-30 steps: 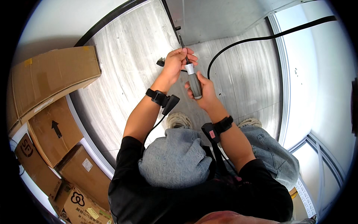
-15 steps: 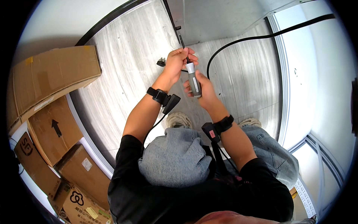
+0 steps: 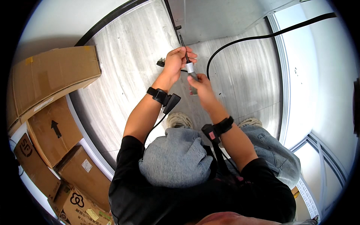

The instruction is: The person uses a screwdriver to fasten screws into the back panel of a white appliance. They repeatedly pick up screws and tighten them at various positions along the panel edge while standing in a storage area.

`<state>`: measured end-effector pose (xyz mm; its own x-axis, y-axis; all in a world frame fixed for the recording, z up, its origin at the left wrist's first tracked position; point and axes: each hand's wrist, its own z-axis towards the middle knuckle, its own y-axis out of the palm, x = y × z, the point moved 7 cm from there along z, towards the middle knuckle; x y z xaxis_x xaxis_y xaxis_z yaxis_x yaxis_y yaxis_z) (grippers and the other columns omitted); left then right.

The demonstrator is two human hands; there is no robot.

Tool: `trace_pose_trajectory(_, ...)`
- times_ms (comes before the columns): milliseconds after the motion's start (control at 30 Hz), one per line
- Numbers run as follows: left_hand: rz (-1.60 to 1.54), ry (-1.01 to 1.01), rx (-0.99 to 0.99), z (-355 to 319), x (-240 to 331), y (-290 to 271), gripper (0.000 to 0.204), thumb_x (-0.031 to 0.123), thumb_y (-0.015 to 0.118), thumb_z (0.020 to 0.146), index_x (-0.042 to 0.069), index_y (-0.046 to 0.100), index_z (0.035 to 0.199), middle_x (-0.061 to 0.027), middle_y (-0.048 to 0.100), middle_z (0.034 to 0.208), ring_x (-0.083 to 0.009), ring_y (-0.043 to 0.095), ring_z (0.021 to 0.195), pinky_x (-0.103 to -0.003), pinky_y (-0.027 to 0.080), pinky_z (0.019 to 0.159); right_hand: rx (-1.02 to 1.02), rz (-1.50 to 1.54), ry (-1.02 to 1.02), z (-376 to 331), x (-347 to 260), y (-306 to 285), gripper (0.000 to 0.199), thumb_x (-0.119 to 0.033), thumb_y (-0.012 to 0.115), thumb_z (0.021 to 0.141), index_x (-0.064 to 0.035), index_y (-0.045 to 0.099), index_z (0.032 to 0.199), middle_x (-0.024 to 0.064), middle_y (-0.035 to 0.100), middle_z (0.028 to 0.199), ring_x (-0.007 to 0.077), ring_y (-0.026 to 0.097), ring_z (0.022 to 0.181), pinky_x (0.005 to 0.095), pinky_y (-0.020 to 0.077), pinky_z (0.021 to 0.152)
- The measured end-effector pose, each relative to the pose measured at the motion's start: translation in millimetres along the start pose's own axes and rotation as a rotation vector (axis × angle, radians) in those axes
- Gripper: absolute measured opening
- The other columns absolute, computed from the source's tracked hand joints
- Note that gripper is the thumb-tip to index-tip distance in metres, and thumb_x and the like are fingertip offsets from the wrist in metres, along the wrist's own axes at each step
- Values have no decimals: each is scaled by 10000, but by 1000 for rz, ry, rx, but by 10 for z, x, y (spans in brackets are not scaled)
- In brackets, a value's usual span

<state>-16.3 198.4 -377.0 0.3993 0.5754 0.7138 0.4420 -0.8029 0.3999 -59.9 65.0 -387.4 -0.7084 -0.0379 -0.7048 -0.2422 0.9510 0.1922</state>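
A screwdriver [image 3: 190, 68] with a grey handle, a white collar and a long dark shaft points away from me, toward the edge of a grey metal panel [image 3: 210, 22]. My right hand [image 3: 202, 85] is wrapped round the grey handle and covers much of it. Farther up, my left hand [image 3: 177, 62] pinches the dark shaft between thumb and fingers, its other fingers partly spread. The shaft's tip lies close to a small dark fitting [image 3: 178, 27] on the panel's edge; whether they touch I cannot tell. Beside my left hand, a black power plug [image 3: 161, 63] lies on the floor.
A thick black cable [image 3: 240, 40] curves across the floor [image 3: 247, 75] from the far right wall. Several cardboard boxes [image 3: 56, 77] are stacked along the left. A white frame [image 3: 287, 86] runs down the right. My shoes [image 3: 179, 120] stand below my hands.
My right hand has shifted up the screwdriver's handle and turned, its fingers now over the handle's upper part. My left hand stays on the shaft, almost unmoved.
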Motion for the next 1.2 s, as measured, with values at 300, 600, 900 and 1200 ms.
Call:
trace_pose_trajectory(300,-81,25,-46,-59,67,28,272,178,370,991,-13,548,1066,-137,645,930,-219,648,797,-330,538,716,-434,625,428,-102,-3,193,363,-386,442,945,-35,513,1008,65,558,714,153,497,560,271,388,493)
trace_pose_trajectory(600,-99,28,-27,-32,29,0,269,199,406,985,-5,555,1075,-132,646,957,-216,653,822,-303,531,717,-269,451,309,-30,49,103,334,-383,469,937,-57,521,986,73,562,718,152,506,564,305,411,530)
trace_pose_trajectory(900,-59,-21,-91,-58,36,7,282,215,419,982,7,547,1122,-117,650,990,-203,651,856,-292,511,726,-276,82,104,-145,36,11,312,-348,465,963,-51,469,1058,78,582,757,141,544,595,294,453,540)
trace_pose_trajectory(1200,234,147,-629,-461,615,375,406,243,451,969,-29,494,1266,-155,630,1104,-227,628,965,-302,485,827,-519,-419,235,-528,-1142,-351,236,-343,456,966,-115,493,1015,24,583,754,95,542,627,242,441,547)
